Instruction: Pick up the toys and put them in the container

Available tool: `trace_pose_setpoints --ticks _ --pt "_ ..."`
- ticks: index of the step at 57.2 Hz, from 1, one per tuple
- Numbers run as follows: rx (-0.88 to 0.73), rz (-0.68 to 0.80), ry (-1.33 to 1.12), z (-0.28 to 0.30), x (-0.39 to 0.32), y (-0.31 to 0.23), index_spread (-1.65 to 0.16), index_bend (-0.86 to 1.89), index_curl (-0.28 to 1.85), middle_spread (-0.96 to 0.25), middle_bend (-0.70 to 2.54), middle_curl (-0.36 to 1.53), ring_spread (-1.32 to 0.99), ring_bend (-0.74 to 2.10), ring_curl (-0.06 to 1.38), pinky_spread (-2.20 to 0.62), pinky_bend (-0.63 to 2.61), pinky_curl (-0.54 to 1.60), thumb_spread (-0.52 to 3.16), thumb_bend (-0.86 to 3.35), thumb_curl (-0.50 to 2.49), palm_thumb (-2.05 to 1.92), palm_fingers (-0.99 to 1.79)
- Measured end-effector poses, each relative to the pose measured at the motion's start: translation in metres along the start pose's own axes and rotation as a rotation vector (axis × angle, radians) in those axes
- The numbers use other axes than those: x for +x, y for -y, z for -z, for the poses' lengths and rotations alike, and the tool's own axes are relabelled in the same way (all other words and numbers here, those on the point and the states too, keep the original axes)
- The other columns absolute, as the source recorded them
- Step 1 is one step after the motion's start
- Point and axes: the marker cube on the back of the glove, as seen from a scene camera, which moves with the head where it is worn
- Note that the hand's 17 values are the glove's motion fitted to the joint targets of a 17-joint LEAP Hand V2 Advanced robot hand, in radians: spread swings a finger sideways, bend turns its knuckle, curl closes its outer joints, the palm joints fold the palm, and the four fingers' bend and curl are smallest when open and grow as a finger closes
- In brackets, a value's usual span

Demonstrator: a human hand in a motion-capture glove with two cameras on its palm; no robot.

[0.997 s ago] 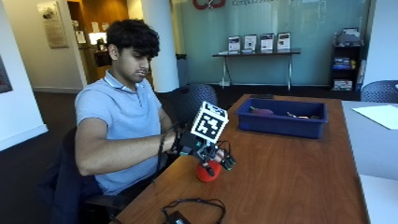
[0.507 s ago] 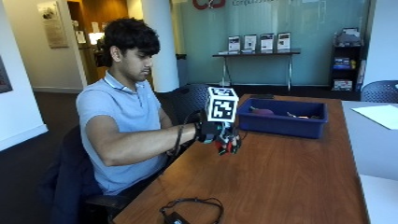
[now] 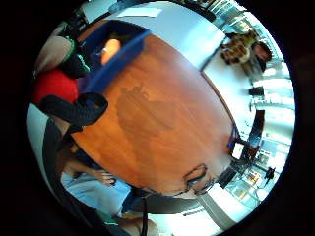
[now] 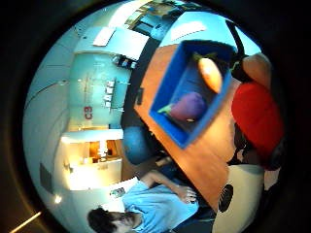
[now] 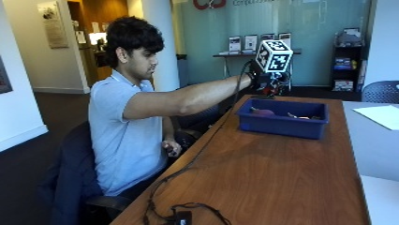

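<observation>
- A pale wall and a white column (image 5: 156, 37) stand at the room's left; frosted glass panelling (image 5: 293, 23) runs across the back, with a narrow side table of framed cards in front of it
- A person (image 5: 128, 117) in a light blue polo shirt sits in a dark chair at the long side of a wooden tabletop (image 5: 268, 173); the surface is smooth, reddish-brown, its grain visible
- A black cable (image 5: 187, 173) trails from the raised arm down to the tabletop's near end
- The gloved right hand (image 5: 265, 82) is extended above the near corner of the container (image 5: 284, 119), a blue, rectangular, hard-walled plastic bin on the tabletop's far half
- The grip is curled round a rounded red toy (image 4: 255, 116), matte and plump, held in the air just beside the bin in the thumb-side palm view
- Inside the bin lie a purple eggplant-shaped toy (image 4: 187, 107) and an orange, tapered carrot-shaped toy (image 4: 210, 74), well apart from each other
- A white sheet of paper (image 5: 380, 115) lies on the adjoining pale table at right
</observation>
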Motion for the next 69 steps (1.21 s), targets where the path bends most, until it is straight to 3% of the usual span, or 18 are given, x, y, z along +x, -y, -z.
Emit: trace_pose_setpoints --ticks 11,24,26,28,32,40,69 --pt "-0.017 0.01 -0.022 -0.023 -0.05 0.064 -0.2 0.13 0.3 -0.02 0.19 0.42 -0.18 0.81 0.42 -0.37 1.14 0.38 1.52 0.4 0.58 0.8 0.77" --pt "-0.119 -0.018 0.011 -0.048 -0.069 0.089 -0.21 0.12 0.26 -0.02 0.19 0.45 -0.18 0.83 0.43 -0.37 1.18 0.39 1.57 0.4 0.57 0.77 0.72" --pt "-0.164 -0.034 -0.003 -0.052 -0.069 0.088 -0.23 0.02 0.23 -0.01 0.07 0.41 -0.17 0.76 0.42 -0.36 1.33 0.44 1.6 0.39 0.54 0.7 0.38" --pt "-0.193 -0.042 -0.034 -0.056 -0.068 0.087 -0.25 0.09 0.27 0.02 0.05 0.4 -0.12 0.61 0.43 -0.31 1.39 0.48 1.58 0.32 0.49 0.57 -0.06" --pt "-0.164 -0.025 -0.128 -0.057 -0.062 0.082 -0.28 0.17 0.25 0.03 0.03 0.33 -0.06 0.37 0.33 -0.22 1.44 0.46 1.54 0.2 0.41 0.36 -0.29" --pt "-0.129 0.003 -0.205 -0.052 -0.045 0.063 -0.29 0.15 0.26 0.04 0.09 0.26 -0.02 0.24 0.25 -0.11 1.39 0.41 1.48 0.09 0.35 0.18 -0.2" --pt "-0.072 -0.139 -0.121 -0.008 0.07 -0.023 -0.31 0.18 0.3 0.03 0.11 0.18 0.01 0.18 0.26 -0.03 1.25 0.34 1.52 0.01 0.3 0.08 -0.13"
